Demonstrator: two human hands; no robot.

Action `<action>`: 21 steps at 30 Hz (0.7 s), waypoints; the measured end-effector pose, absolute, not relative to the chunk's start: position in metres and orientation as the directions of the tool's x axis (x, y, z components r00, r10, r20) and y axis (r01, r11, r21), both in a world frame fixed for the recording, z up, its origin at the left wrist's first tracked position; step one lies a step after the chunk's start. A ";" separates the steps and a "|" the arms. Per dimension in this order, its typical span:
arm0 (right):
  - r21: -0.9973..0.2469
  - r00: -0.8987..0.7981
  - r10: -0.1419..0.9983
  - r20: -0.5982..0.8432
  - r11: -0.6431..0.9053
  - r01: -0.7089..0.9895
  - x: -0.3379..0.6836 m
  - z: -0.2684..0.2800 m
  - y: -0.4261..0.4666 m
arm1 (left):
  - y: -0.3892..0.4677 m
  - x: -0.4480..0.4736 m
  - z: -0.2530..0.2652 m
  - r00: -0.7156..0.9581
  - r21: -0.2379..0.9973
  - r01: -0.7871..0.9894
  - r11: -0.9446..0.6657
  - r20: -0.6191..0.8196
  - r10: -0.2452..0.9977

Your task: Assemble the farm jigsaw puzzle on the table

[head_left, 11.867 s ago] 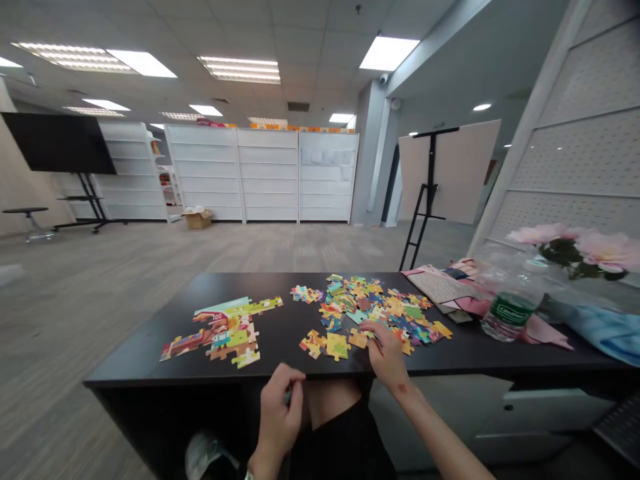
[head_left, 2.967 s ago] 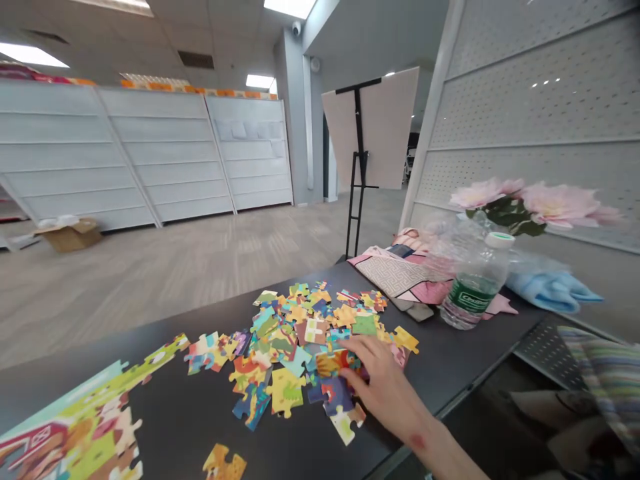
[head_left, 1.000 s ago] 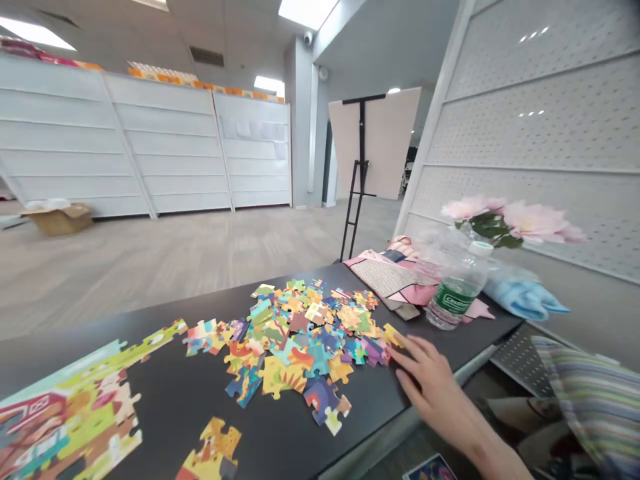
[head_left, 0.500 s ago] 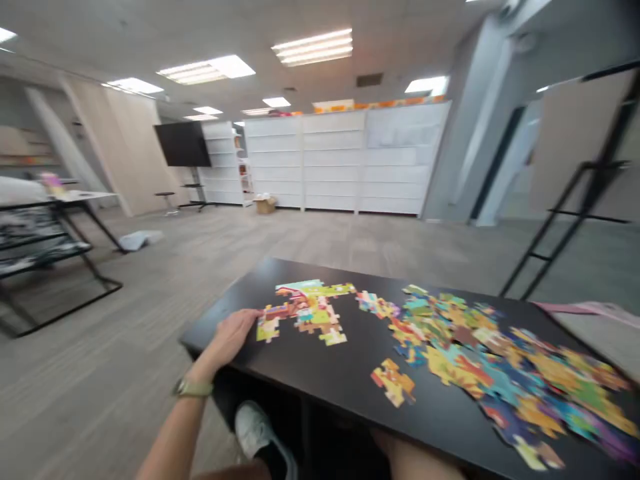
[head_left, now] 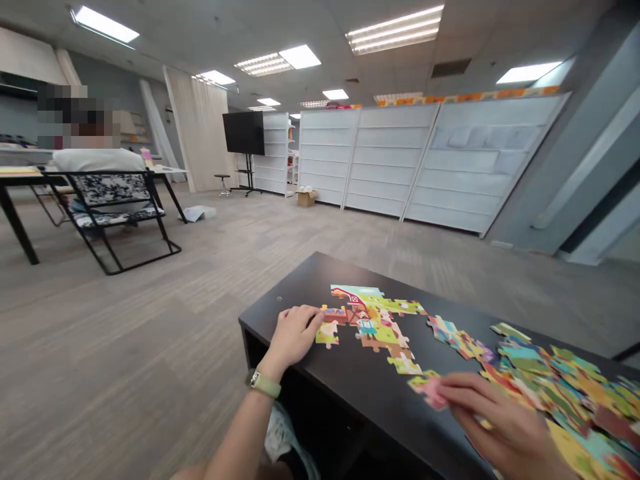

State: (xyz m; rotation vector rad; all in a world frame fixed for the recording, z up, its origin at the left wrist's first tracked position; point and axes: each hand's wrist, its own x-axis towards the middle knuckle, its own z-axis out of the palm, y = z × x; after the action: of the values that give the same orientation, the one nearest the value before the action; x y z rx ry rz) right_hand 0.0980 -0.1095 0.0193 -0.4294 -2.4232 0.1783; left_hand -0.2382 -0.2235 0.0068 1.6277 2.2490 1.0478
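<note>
A partly joined jigsaw puzzle with a farm scene lies on the black table. At its left side rests my left hand, fingers laid on the tabletop and fingertips touching the puzzle's left edge. My right hand pinches a pink and green puzzle piece between thumb and fingers, just below the joined part's lower right corner. Whether that piece touches the table, I cannot tell. Right of the joined part, a short strip of pieces leads to a heap of loose puzzle pieces, partly covered by my right hand.
The table's left corner and front edge are close to my left forearm. Across the carpet, a person sits in a black-framed chair at another table. A screen on a stand, a cardboard box and white shelving stand farther off.
The view has swung left, bringing the seated person in. My right hand has come into view holding a puzzle piece. My left hand stays beside the joined puzzle.
</note>
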 end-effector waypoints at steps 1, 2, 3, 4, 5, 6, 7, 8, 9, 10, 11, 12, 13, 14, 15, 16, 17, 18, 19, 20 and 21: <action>-0.227 -0.772 0.267 0.577 0.960 0.162 0.076 0.021 -0.111 | -0.224 -0.237 0.007 -0.378 0.614 0.775 0.150 0.260 0.889; -0.211 -0.801 0.174 0.573 0.976 0.061 0.053 0.022 -0.114 | -0.225 -0.237 0.007 -0.366 0.604 0.785 0.142 0.266 0.892; -0.185 -0.810 0.089 0.580 0.983 -0.024 0.030 0.022 -0.117 | -0.225 -0.237 0.007 -0.353 0.595 0.792 0.132 0.271 0.896; -0.149 -0.802 0.026 0.596 0.986 -0.079 0.009 0.021 -0.120 | -0.226 -0.237 0.008 -0.341 0.591 0.798 0.122 0.274 0.899; -0.111 -0.794 -0.018 0.608 0.988 -0.107 -0.009 0.019 -0.123 | -0.226 -0.237 0.009 -0.330 0.588 0.801 0.113 0.276 0.903; -0.085 -0.794 -0.043 0.606 0.989 -0.118 -0.023 0.017 -0.125 | -0.227 -0.238 0.010 -0.322 0.587 0.802 0.107 0.274 0.906; -0.079 -0.804 -0.047 0.592 0.990 -0.115 -0.032 0.014 -0.127 | -0.228 -0.238 0.011 -0.318 0.587 0.802 0.106 0.270 0.909; -0.095 -0.825 -0.027 0.565 0.991 -0.097 -0.037 0.012 -0.129 | -0.228 -0.238 0.012 -0.316 0.587 0.802 0.107 0.266 0.911; -0.122 -0.849 -0.001 0.528 0.989 -0.078 -0.040 0.011 -0.130 | -0.229 -0.238 0.013 -0.313 0.585 0.804 0.107 0.262 0.913; -0.153 -0.874 0.022 0.485 0.986 -0.060 -0.040 0.011 -0.131 | -0.229 -0.238 0.014 -0.308 0.581 0.807 0.106 0.261 0.915; -0.181 -0.896 0.039 0.442 0.982 -0.047 -0.040 0.011 -0.132 | -0.230 -0.238 0.014 -0.300 0.576 0.811 0.102 0.260 0.918; -0.202 -0.910 0.043 0.413 0.978 -0.045 -0.039 0.012 -0.132 | -0.231 -0.238 0.015 -0.289 0.573 0.814 0.095 0.258 0.922; -0.216 -0.917 0.035 0.397 0.975 -0.056 -0.038 0.014 -0.133 | -0.232 -0.239 0.015 -0.274 0.570 0.817 0.086 0.252 0.928; -0.225 -0.919 0.023 0.393 0.972 -0.072 -0.037 0.015 -0.133 | -0.233 -0.240 0.016 -0.259 0.571 0.817 0.079 0.241 0.935; -0.235 -0.916 0.015 0.400 0.968 -0.086 -0.037 0.017 -0.133 | -0.234 -0.241 0.016 -0.248 0.573 0.816 0.076 0.229 0.941; -0.245 -0.912 0.013 0.411 0.965 -0.097 -0.037 0.018 -0.133 | -0.234 -0.242 0.016 -0.243 0.577 0.813 0.076 0.218 0.945; -0.255 -0.908 0.008 0.419 0.961 -0.109 -0.037 0.018 -0.133 | -0.235 -0.243 0.016 -0.241 0.580 0.811 0.078 0.208 0.948; -0.265 -0.907 0.001 0.422 0.956 -0.122 -0.037 0.018 -0.132 | -0.236 -0.244 0.016 -0.241 0.581 0.810 0.081 0.203 0.949; -0.275 -0.907 -0.004 0.421 0.952 -0.132 -0.036 0.018 -0.132 | -0.236 -0.245 0.016 -0.239 0.581 0.810 0.082 0.200 0.950; -0.281 -0.906 -0.011 0.423 0.949 -0.142 -0.036 0.018 -0.131 | -0.236 -0.245 0.016 -0.235 0.579 0.811 0.080 0.197 0.952; -0.284 -0.905 -0.017 0.424 0.947 -0.151 -0.036 0.017 -0.130 | -0.236 -0.245 0.016 -0.229 0.576 0.814 0.077 0.196 0.954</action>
State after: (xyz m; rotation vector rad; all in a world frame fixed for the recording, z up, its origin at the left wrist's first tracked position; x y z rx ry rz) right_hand -0.0355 -0.1299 0.0172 0.1211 -2.6739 0.4365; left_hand -0.2454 -0.2363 0.0161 1.7856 2.1212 0.8757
